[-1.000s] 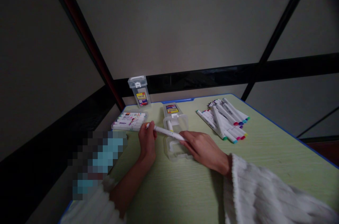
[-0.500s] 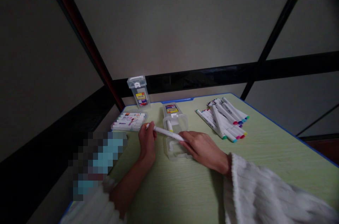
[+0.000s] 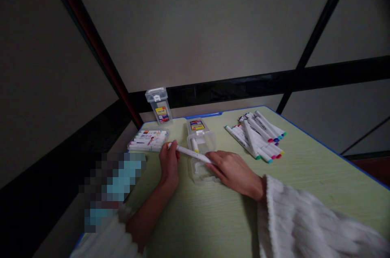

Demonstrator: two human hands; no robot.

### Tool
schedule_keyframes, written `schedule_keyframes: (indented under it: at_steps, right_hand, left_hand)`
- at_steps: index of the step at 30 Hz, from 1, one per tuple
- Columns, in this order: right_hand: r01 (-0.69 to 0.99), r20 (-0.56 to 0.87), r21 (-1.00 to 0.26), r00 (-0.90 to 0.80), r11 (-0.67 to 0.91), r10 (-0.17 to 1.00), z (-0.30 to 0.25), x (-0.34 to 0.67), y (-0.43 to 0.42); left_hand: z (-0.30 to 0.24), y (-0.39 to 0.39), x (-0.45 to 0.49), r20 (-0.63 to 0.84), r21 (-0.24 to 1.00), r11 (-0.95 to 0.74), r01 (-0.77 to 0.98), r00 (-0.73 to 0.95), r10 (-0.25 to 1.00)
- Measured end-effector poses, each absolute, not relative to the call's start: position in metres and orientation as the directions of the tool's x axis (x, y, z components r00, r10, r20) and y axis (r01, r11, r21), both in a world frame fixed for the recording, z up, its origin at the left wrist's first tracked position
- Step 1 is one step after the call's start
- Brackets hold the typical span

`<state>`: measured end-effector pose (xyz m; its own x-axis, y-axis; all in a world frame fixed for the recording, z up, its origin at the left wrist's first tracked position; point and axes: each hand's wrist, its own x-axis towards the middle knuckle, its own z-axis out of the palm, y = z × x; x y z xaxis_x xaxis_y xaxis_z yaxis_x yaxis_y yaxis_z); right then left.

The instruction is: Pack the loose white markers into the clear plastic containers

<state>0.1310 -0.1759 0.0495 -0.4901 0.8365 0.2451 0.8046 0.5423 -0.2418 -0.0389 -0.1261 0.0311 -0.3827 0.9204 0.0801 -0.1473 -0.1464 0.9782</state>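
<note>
- Gripping one white marker (image 3: 194,154) before the open clear box (image 3: 202,129): my left hand (image 3: 169,166) pinches its orange end, my right hand (image 3: 235,171) clamps the other.
- Inside the box already: one yellow-tipped pen (image 3: 195,144) (all I can make out).
- Left outside: the loose pile (image 3: 257,138), to my right.

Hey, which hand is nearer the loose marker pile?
Right. The right hand is to the near left of the marker pile; the left hand is much farther left.
</note>
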Motion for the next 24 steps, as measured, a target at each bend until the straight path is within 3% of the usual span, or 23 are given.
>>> schedule_keyframes:
  at_steps: [24]
  right_hand:
    - [0.804,0.258,-0.220,-0.498,0.552,0.828,0.0472,0.1305,-0.1751]
  left_hand:
    - [0.0316,-0.1263,-0.0386,0.069,0.981,-0.130,-0.144,-0.370,0.927]
